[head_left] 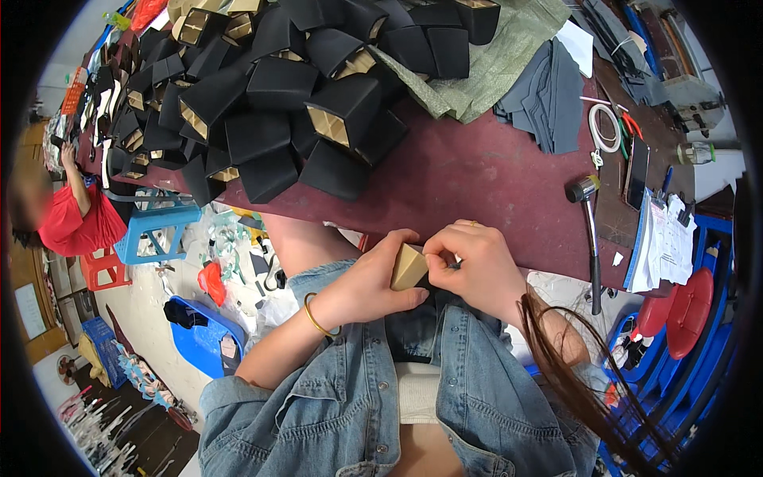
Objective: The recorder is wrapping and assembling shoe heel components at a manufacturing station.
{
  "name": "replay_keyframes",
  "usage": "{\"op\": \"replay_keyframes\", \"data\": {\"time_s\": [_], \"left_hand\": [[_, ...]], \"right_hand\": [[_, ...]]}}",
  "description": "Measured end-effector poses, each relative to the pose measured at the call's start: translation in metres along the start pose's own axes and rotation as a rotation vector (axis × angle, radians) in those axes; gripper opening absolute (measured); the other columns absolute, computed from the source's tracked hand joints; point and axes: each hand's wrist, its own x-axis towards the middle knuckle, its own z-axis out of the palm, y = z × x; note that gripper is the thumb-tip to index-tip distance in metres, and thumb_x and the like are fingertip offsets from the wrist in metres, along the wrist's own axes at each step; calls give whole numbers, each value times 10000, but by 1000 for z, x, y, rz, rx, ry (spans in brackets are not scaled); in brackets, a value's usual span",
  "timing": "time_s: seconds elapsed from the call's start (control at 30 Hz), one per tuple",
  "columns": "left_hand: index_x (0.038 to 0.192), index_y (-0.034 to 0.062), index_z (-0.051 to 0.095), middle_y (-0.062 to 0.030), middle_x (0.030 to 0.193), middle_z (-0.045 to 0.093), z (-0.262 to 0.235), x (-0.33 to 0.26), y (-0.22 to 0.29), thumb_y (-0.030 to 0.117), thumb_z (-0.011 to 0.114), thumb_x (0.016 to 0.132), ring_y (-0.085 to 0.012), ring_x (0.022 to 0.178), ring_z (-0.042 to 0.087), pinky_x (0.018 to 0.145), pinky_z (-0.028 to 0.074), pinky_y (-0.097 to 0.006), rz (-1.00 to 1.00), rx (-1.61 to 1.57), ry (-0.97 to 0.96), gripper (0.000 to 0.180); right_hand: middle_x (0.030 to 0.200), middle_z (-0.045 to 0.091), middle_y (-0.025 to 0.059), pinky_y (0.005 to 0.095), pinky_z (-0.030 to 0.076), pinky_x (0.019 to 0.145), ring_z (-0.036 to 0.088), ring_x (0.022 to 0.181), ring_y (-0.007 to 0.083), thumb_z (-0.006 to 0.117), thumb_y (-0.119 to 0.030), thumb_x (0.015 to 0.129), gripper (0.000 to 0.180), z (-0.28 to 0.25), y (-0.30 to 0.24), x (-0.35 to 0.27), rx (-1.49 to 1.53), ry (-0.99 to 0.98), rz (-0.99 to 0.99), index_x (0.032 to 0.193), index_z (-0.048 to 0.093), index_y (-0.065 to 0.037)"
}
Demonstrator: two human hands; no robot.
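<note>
My left hand [369, 278] is wrapped round a beige piece with flat faces, which looks like a block heel [408, 268], held over my lap at the table's front edge. Close to its right side, my right hand [477, 262] has thumb and fingers pinched together. What they pinch, if anything, is too small to make out. Beyond my hands, a big heap of black-covered block heels [266, 155] lies on the table, several showing beige ribbed hollows.
On the dark red table [469, 171] lie grey cut pieces [548, 99], a hammer [590, 230], a white cable coil [606, 129], a phone [637, 172] and papers [661, 242]. A blue bin [205, 350] stands at lower left. A person in red [79, 219] sits further left, beyond a blue stool [159, 226].
</note>
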Motion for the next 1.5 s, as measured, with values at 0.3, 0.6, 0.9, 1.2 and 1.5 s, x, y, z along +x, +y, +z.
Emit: {"op": "replay_keyframes", "data": {"time_s": [0.3, 0.6, 0.9, 1.2, 1.5], "left_hand": [[1310, 1, 339, -162, 1126, 523, -4, -4, -2, 224, 731, 753, -227, 1040, 527, 883, 433, -324, -22, 22, -15, 717], [1315, 14, 330, -124, 1162, 506, -2, -8, -7, 154, 701, 762, -191, 1063, 502, 907, 421, -309, 102, -24, -48, 681], [1307, 39, 322, -100, 1138, 508, -16, -15, 6, 122, 670, 792, -180, 1056, 499, 910, 411, -300, 75, -68, -67, 627], [1303, 0, 327, -140, 1139, 514, -20, -28, 2, 187, 661, 814, -212, 1059, 520, 910, 420, -323, -14, 29, -12, 621], [1292, -26, 341, -199, 1126, 538, -21, -47, -20, 200, 656, 800, -283, 1020, 565, 875, 444, -341, 103, 99, 106, 626]], "right_hand": [[739, 632, 90, 324, 484, 648, 611, 712, 237, 671, -53, 724, 86, -2, 2, -1, 49, 0, -91, 782, 624, -10], [673, 569, 58, 295, 466, 628, 572, 655, 165, 603, -11, 757, 48, -3, 16, -4, 250, -149, 170, 760, 555, -12], [597, 470, 28, 265, 394, 514, 486, 540, 97, 509, -84, 852, 132, -16, 47, -18, 316, 164, 530, 743, 497, -12], [863, 607, 63, 263, 478, 658, 598, 759, 131, 691, -27, 779, 182, 14, -24, -2, 338, 44, 60, 926, 584, -23], [811, 597, 73, 255, 505, 630, 615, 699, 152, 659, 19, 778, 188, 48, -37, 9, 158, 11, 86, 900, 517, -1]]}}
